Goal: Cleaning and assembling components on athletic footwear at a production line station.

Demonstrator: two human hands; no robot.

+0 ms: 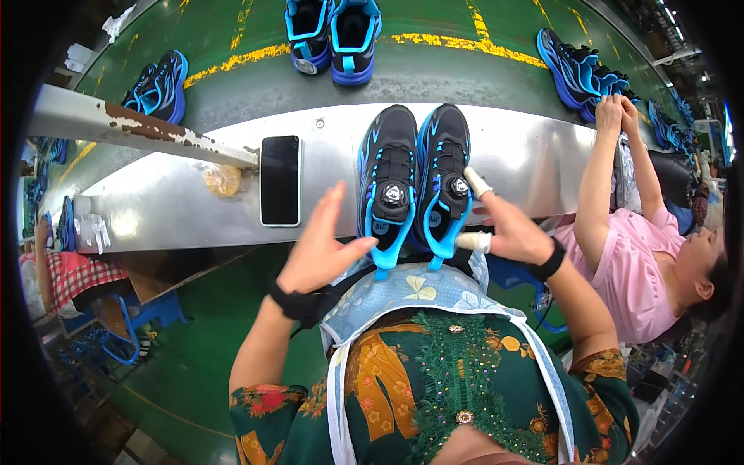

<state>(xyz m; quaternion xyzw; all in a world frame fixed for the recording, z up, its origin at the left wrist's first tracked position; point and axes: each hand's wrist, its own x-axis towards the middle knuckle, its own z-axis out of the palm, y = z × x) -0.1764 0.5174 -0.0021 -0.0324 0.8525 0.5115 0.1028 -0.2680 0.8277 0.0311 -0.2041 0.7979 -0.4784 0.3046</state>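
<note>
A pair of shoes (391, 159) lies side by side in the centre of the frame, toes toward the top, heels at the near edge of a silver metal table (515, 167). They should be light, with soft, giving uppers and firmer soles unlikely to slip; the hard round dials (394, 195) look smooth and best left unpressed. The padded heel collars or the outer sides seem good places to hold. The uppers are black and dark grey, with bright blue linings, laces and heel tabs. Left of them, the left hand (316, 244) is open, fingers apart, thumb near a heel; right of them, the right hand (513, 229) is also spread, its pale-covered fingertips close to the other shoe, contact hard to tell. A dark-screened phone (280, 181) lies farther left
</note>
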